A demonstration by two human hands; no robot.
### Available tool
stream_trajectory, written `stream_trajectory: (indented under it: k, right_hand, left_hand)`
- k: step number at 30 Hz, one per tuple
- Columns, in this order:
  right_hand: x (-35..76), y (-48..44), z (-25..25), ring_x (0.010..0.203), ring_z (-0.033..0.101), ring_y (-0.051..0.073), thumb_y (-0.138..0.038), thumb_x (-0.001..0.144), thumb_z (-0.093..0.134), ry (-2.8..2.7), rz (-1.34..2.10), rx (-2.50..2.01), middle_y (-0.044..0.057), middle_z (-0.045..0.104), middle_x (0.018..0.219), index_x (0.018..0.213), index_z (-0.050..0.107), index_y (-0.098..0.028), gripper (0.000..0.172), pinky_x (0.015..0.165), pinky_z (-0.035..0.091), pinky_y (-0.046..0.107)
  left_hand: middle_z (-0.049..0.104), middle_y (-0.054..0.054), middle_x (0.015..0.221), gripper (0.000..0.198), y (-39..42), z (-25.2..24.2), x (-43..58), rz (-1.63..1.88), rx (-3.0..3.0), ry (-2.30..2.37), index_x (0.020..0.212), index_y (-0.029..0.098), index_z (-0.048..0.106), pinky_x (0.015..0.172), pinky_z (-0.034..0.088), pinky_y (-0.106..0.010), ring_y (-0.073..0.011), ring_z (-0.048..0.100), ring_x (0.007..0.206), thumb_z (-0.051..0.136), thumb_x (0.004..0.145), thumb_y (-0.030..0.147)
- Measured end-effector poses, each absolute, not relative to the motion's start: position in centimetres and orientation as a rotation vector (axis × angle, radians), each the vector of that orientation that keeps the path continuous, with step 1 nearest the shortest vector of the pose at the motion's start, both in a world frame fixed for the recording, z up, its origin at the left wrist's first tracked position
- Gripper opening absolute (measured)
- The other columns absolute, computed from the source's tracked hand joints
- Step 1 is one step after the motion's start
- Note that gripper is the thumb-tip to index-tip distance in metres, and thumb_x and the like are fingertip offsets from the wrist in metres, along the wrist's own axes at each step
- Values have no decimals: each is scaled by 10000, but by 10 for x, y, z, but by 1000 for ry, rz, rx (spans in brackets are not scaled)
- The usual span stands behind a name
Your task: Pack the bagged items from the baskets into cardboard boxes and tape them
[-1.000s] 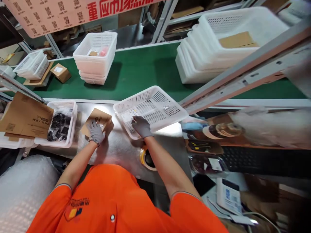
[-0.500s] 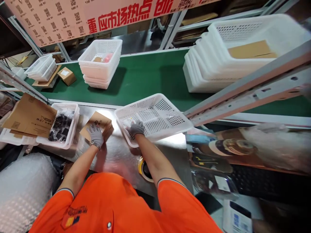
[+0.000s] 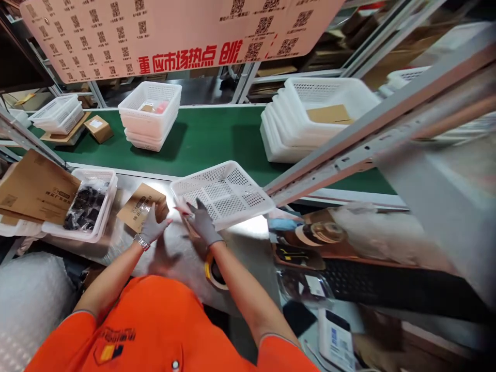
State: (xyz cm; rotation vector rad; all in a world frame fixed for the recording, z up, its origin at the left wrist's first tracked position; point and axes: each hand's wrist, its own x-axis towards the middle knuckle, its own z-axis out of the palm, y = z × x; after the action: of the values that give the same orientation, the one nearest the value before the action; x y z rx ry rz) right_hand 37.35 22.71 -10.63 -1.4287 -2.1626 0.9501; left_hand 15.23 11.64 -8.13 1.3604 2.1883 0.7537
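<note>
My right hand (image 3: 201, 223), in a grey glove, is just outside the near left corner of a white perforated basket (image 3: 232, 192) and pinches a small pale packet (image 3: 181, 210). My gloved left hand (image 3: 152, 227) is lifted with its fingers spread, close to that packet. It hovers over the near edge of a small brown cardboard box (image 3: 139, 205). Both lie on a shiny metal worktop (image 3: 248, 243).
A white basket holding a bag of black items (image 3: 86, 205) and flat cardboard (image 3: 34, 186) lie to the left. A tape roll (image 3: 211, 269) sits at the worktop's near edge. Behind runs a green conveyor (image 3: 217, 134) with stacked white baskets (image 3: 149, 116) (image 3: 306, 119). Bubble wrap (image 3: 31, 299) lies at lower left.
My right hand has come out of the basket toward me with the small packet. My left hand has lifted off the cardboard box and opened beside it.
</note>
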Motion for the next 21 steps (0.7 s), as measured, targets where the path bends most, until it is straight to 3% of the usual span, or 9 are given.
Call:
stream_trajectory:
  k: [1,3,5,7,9,12,14,16,21]
  right_hand:
    - [371,213,-104,1628,499,372,-328,1028,735,-2169,948,-1359,138,632,1682,1547,755,-283,521,1341,411,508]
    - [366,187,-99,1668,455,364,-307,988,766,-2173,963,-1224,133,567,1749,1542,754,-292,554,1375,381,533]
    - [361,166,-94,1692,422,385,-363,949,811,-2065,1009,-1148,170,502,1795,1583,712,-250,651,1380,376,576]
    - [355,149,-89,1668,454,394,-493,916,848,-1786,1116,-1182,194,518,1777,1623,661,-226,778,1341,433,586]
    - [349,134,-85,1534,595,386,-622,880,863,-1447,1321,-1200,191,655,1645,1565,701,-226,808,1230,542,549]
    - [333,108,-78,1104,765,306,-727,808,898,-1178,1706,-1134,137,843,1238,1235,861,-218,666,944,634,427]
    - [317,91,-73,872,731,233,-743,755,933,-1129,1836,-1114,91,843,1014,1021,886,-205,602,789,597,354]
    - [300,75,-68,757,674,189,-747,725,949,-1062,1830,-1139,62,823,920,914,875,-207,577,700,548,318]
    - [257,54,-61,741,646,190,-711,690,978,-907,1716,-1232,59,812,900,874,852,-222,537,649,531,311]
  left_hand:
    - [676,-207,1622,835,115,-78,159,872,1330,2070,1638,166,599,1212,538,-434,-337,649,1495,870,912,477]
    - [834,-150,1262,549,112,-70,167,976,1291,1861,1314,158,790,1011,609,-386,-295,774,1173,878,877,479]
    - [803,-80,874,363,108,-64,167,992,1226,1750,909,163,811,810,596,-351,-251,750,867,841,865,522]
    - [740,-46,725,394,103,-60,162,1063,1120,1671,753,182,768,727,570,-339,-228,703,750,811,854,560]
    - [781,-57,783,396,97,-60,156,1199,974,1560,811,187,797,746,595,-352,-237,727,784,826,820,582]
    - [836,-104,910,454,90,-64,146,1290,734,1452,934,184,813,741,629,-377,-249,754,811,850,798,616]
    - [830,-118,909,491,85,-68,137,1269,648,1456,941,172,795,685,622,-366,-236,740,765,854,803,640]
    - [822,-116,898,509,81,-71,124,1265,625,1470,934,159,785,668,622,-351,-229,737,765,865,804,644]
    - [840,-121,961,502,76,-76,88,1291,594,1433,1009,137,821,692,661,-356,-246,769,835,904,798,584]
